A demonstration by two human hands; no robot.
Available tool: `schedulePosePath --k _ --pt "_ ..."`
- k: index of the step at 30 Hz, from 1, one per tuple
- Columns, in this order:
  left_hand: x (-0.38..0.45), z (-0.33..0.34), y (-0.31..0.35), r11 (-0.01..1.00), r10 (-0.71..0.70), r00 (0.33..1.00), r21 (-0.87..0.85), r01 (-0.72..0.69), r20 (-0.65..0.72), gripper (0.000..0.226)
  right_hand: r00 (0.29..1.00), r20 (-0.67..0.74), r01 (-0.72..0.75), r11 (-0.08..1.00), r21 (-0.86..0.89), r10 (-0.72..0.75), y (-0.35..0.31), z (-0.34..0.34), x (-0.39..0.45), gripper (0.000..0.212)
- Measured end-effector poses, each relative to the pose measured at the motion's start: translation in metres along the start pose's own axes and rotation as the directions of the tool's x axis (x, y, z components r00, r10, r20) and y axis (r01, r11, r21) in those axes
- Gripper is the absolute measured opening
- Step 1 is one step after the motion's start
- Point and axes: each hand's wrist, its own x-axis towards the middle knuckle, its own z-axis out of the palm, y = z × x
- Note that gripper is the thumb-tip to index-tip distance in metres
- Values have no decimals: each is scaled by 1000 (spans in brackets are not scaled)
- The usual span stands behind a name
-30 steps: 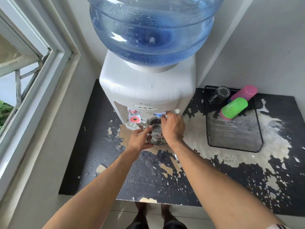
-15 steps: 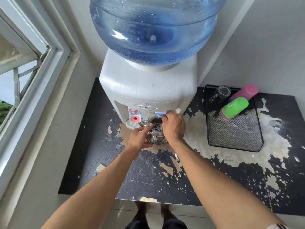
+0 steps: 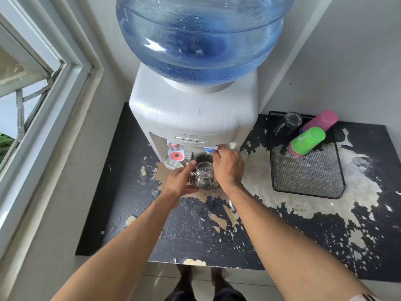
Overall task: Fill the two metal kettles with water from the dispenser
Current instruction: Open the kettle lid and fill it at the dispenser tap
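A white water dispenser (image 3: 193,118) with a big blue bottle (image 3: 199,35) stands at the back of a worn black table (image 3: 195,231). A small metal kettle (image 3: 202,174) with a perforated strainer in its mouth sits under the blue tap (image 3: 209,150). My left hand (image 3: 180,181) grips the kettle from the left side. My right hand (image 3: 229,168) reaches over the kettle's right side, with its fingers on the blue tap lever. A bit of shiny metal (image 3: 231,205) shows beside my right forearm; I cannot tell what it is.
The red tap (image 3: 176,151) is left of the kettle. A black mesh tray (image 3: 308,181) at the right holds a glass mug (image 3: 288,123), a green cup (image 3: 308,141) and a pink cup (image 3: 321,121). A window frame (image 3: 54,88) runs along the left wall.
Both hands stay where they were at the kettle and blue tap. Only the camera has shifted slightly.
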Motion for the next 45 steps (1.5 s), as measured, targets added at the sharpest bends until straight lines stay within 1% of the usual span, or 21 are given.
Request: schedulePosePath --k 5,9,11,14,16,19,20,23,24,25,28,29,37,41,45 --pt "3 -1 -3 1000 12 1000 -1 -12 4 85 1000 -8 3 1000 2 -3 1 0 0 8" --pt "5 -5 -4 1000 10 1000 -4 -10 6 84 999 -41 -13 1000 16 13 1 2 -1 5" --pt "6 -7 -5 1000 11 1000 -4 -11 9 89 999 -43 -22 999 25 23 0 2 -2 6" --pt "6 -8 -5 1000 22 1000 -2 -22 1 99 998 -9 -60 998 30 61 -4 0 -2 12" --pt "5 -9 -5 1000 31 1000 -6 -31 2 97 996 3 -87 996 21 87 -5 1 -2 14" --pt "6 -8 -7 999 34 999 -14 -34 7 86 996 -15 -85 996 20 86 -5 2 -3 13" --pt "6 -8 -7 999 35 999 -15 -35 8 90 996 -16 -84 996 22 84 -5 2 -3 14" --pt "5 -7 -7 999 34 999 -11 -34 -4 113 996 -7 -88 996 17 88 -6 1 -2 14" --pt "6 -7 -7 999 34 999 -10 -34 -12 115 996 -9 -88 996 14 88 -6 1 -2 14" --pt "5 -7 -8 999 34 999 -13 -35 -16 112 996 -12 -91 996 12 91 -6 1 -3 15" --pt "5 -7 -9 999 34 999 -31 -34 -17 89 994 -6 -104 994 22 105 -6 3 -2 15" --pt "5 -7 -10 999 31 999 -35 -32 -20 85 994 -6 -105 994 23 105 -6 3 -2 15" --pt "1 -7 -10 998 33 999 -47 -34 -26 80 996 1 -85 996 12 85 -6 4 0 16" --pt "3 -8 -12 998 32 999 -51 -33 -34 89 997 -2 -83 996 14 83 -7 5 1 15" --pt "6 -8 -14 998 36 999 -52 -38 -38 109 997 3 -76 997 0 76 -6 6 1 18"
